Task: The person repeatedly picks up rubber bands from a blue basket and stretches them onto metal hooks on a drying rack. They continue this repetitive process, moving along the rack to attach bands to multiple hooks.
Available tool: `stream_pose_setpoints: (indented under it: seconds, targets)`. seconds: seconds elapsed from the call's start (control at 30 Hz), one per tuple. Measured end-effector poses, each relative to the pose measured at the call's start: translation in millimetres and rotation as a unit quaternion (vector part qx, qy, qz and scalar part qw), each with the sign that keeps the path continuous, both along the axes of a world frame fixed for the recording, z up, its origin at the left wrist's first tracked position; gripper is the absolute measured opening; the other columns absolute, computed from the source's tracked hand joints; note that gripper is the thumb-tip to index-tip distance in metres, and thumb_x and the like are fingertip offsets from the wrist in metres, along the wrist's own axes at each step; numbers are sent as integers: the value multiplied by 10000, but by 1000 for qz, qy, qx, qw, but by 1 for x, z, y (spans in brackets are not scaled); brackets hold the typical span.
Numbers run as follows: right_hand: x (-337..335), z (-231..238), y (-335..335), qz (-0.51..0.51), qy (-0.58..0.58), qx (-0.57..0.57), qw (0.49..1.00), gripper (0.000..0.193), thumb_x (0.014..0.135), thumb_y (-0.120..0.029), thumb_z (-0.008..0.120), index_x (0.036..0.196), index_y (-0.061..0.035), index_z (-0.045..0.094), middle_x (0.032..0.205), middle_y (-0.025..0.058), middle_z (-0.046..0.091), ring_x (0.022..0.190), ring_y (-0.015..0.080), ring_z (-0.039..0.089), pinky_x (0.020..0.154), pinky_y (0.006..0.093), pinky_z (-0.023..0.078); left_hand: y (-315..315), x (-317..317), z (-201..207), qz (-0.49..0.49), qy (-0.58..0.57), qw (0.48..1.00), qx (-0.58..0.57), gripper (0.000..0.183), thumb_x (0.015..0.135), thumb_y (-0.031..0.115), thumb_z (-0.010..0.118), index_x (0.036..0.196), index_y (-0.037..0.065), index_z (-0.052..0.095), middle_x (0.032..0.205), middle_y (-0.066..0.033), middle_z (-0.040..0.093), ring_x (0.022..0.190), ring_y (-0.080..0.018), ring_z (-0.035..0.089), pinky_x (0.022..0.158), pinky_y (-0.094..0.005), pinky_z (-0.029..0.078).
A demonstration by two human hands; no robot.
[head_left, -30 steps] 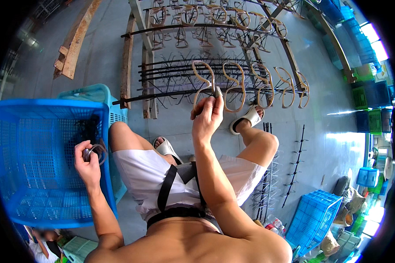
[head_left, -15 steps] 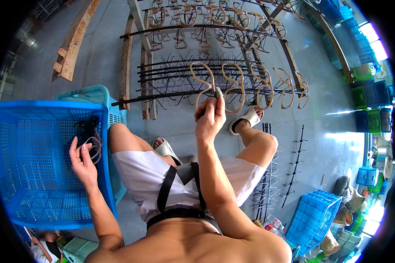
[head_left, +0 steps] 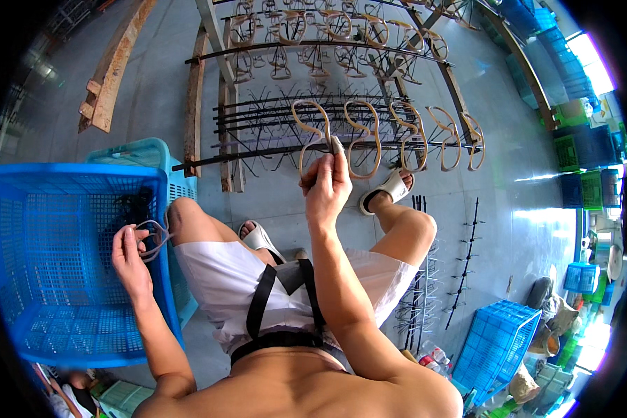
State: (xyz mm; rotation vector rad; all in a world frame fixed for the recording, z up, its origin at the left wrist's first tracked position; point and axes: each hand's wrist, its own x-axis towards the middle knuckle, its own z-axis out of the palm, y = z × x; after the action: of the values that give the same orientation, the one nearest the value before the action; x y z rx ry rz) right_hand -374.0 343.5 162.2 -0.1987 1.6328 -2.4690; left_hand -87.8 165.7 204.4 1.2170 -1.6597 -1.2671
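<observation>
I see one loose grey spectacle frame in my left grip, its fingers loosely curled, at the right rim of the blue crate; a dark bundle lies inside. My right grip pinches the leftmost of five tan frames along the front rod; grey floor spreads rightward.

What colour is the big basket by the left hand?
The big basket is bright blue; the head view shows it best.
</observation>
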Motion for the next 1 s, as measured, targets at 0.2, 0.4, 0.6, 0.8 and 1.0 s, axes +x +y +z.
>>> stream_pose_setpoints:
  seconds: [0.2,0.4,0.6,0.8,1.0]
  targets:
    - [1,9,-3,-1,-8,-2,1000,186,952,-124,423,1084,-51,531,584,-32,431,439,31,368,367,185,308,1,2,-3,-35,111,991,66,206,930,194,513,1000,23,606,734,5,527,684,-54,460,621,-209,396]
    - [11,6,-15,-22,86,110,990,229,948,-110,421,1127,-28,537,604,-25,445,482,36,384,421,195,336,9,1,6,-66,164,976,125,195,924,181,519,1005,21,596,713,1,503,685,-89,471,644,-243,412]
    - [18,6,-16,6,160,171,972,254,942,-89,427,1166,-11,518,598,-16,441,502,36,380,440,197,333,17,-1,13,-123,267,936,194,215,883,232,586,949,30,623,777,-39,589,800,-148,585,750,-312,503]
    - [10,4,-11,-8,204,233,951,268,909,-30,459,1168,21,507,574,29,475,490,77,432,438,231,377,29,-14,15,-168,309,912,211,199,873,234,597,917,41,621,864,-32,556,840,-138,578,788,-326,506]
    - [2,12,-1,4,136,211,968,257,928,-71,445,1164,2,518,562,10,480,489,51,427,451,210,379,47,-23,25,-181,320,905,214,199,860,219,611,892,25,639,863,-42,538,863,-150,551,808,-311,485]
